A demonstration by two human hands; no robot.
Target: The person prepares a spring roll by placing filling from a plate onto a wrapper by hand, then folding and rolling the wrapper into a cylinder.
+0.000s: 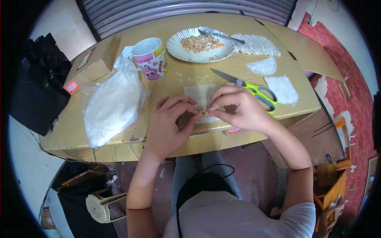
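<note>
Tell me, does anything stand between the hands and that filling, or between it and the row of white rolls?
Nothing visible separates the left hand or right hand from the filling; both touch it. Toward the rolls, the scissors lie across the way, by the right hand; they look low enough to pass over.

Scissors (251, 86) just beyond right fingers (227, 91), plastic bag (113, 105) blocking leftward, open tabletop (186, 73) between mug (150, 65) and scissors

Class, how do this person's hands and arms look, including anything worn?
The left hand and right hand are ungloved. No watch or bracelet shows. A short, plain greyish sleeve ends above the right elbow; the left arm shows bare.
</note>
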